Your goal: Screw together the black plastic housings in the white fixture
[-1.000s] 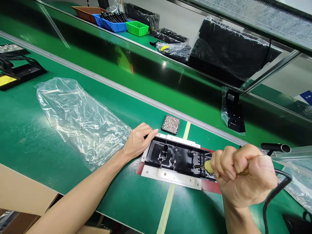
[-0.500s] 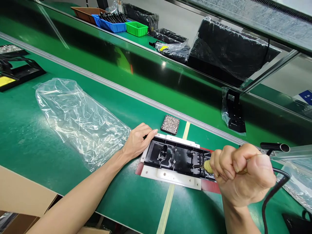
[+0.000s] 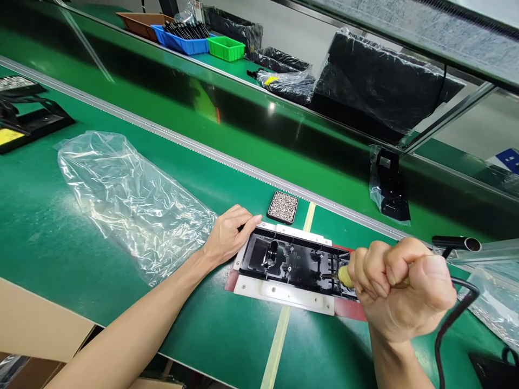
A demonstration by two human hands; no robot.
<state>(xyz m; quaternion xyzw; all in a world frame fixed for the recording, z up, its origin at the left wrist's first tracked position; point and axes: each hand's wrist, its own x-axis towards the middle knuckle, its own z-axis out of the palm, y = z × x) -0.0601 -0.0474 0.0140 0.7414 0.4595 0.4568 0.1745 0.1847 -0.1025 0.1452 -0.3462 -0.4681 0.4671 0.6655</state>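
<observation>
My right hand (image 3: 401, 292) is wrapped round the yellow handle of a corded tool (image 3: 345, 276). The tool's thin metal tip touches or nearly touches the black plastic part (image 3: 300, 265), right of its middle. That part lies in a white fixture (image 3: 284, 294) on the green table. My left hand (image 3: 231, 232) rests at the fixture's upper left corner, fingers curled with the thumb along its edge; what they grip, if anything, is hidden. Behind the fixture sits a small black tray of metal pieces (image 3: 283, 207).
A clear plastic bag (image 3: 133, 200) lies left of my left hand. Beyond the metal rail (image 3: 194, 150) is a bagged black part (image 3: 391, 186). A metal tube (image 3: 458, 243) and the tool's black cable (image 3: 441, 329) are at the right. Blue (image 3: 186, 45) and green bins (image 3: 227, 48) stand at the back.
</observation>
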